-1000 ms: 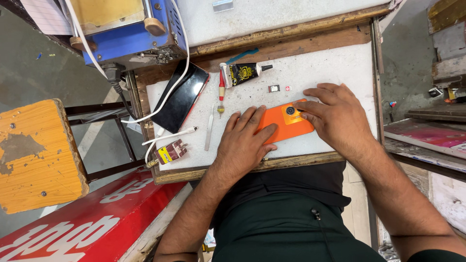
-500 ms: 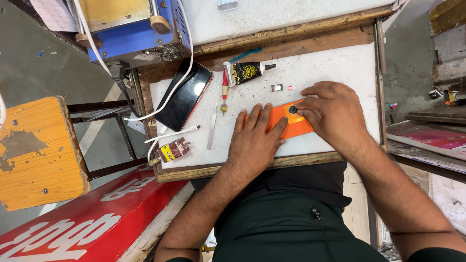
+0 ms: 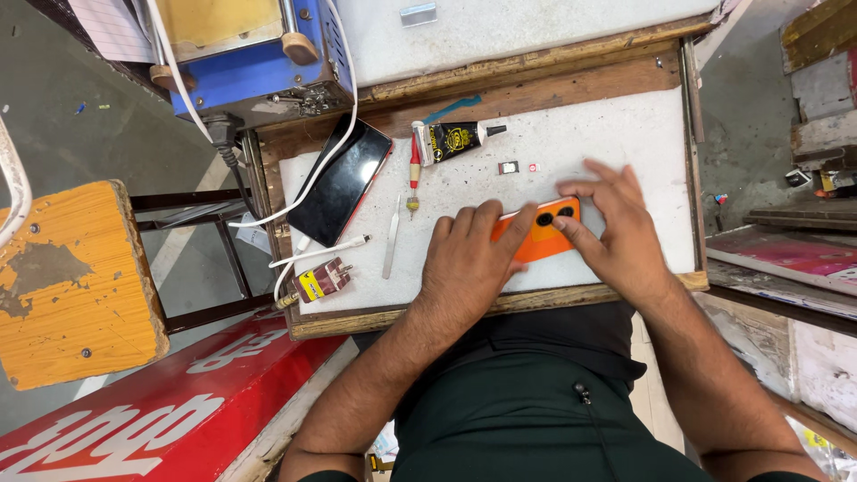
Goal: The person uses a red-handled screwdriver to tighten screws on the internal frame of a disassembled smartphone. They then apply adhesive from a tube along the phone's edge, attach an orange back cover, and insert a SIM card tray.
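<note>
An orange phone [image 3: 544,234] lies back-up on the white work board [image 3: 571,143], its two dark camera rings showing. My left hand [image 3: 469,268] presses flat on the phone's left half, fingers spread over it. My right hand [image 3: 616,234] grips the phone's right end, thumb by the camera rings and fingers over the top edge. Both forearms reach up from my lap.
A black phone [image 3: 341,183] with a white cable lies at the board's left, beside a red-handled screwdriver [image 3: 414,174], tweezers [image 3: 392,236], a black glue tube [image 3: 453,140] and a small plug adapter [image 3: 321,281]. A blue machine [image 3: 259,62] stands behind; an orange stool [image 3: 76,281] is at left.
My right hand has lifted off the phone's back and shifted right, uncovering the camera rings. The left hand stays pressed on the phone.
</note>
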`<state>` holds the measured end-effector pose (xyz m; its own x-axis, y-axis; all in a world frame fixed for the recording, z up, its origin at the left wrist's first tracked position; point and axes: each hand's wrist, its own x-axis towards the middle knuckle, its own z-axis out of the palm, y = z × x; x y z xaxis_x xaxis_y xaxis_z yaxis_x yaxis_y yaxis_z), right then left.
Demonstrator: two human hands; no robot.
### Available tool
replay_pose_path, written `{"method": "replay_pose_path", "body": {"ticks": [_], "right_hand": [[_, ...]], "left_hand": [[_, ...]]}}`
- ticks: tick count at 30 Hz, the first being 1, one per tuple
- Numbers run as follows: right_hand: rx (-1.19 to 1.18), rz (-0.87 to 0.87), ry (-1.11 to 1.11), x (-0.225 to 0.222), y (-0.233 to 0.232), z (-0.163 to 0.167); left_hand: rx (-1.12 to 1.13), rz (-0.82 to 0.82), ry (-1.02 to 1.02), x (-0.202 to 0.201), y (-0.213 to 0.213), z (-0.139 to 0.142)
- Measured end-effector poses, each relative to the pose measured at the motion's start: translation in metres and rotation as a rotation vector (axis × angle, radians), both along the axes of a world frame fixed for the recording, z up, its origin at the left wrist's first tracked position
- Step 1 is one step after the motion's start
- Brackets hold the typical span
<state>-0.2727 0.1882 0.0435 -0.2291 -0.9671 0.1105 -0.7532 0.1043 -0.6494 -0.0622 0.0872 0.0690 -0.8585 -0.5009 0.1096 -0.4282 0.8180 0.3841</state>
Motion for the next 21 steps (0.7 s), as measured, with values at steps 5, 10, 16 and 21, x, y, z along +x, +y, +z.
{"method": "replay_pose_path", "body": {"ticks": [5, 10, 16, 21], "right_hand": [[0.069, -0.099, -0.604, 0.009, 0.015, -0.005], [-0.043, 0.094, -1.021, 0.01, 0.012, 0.005], [0.019, 0.042, -0.676, 0.02, 0.011, 0.02], [-0.075, 0.016, -0.916, 0.036, 0.014, 0.021]], "left_hand": [[0.159, 0.1, 0.168, 0.0, -0.006, 0.007], [0.294, 0.145, 0.421, 0.013, -0.006, 0.009], [0.208, 0.156, 0.481, 0.021, 0.003, 0.003], [0.143, 0.162, 0.541, 0.024, 0.013, -0.001]]}}
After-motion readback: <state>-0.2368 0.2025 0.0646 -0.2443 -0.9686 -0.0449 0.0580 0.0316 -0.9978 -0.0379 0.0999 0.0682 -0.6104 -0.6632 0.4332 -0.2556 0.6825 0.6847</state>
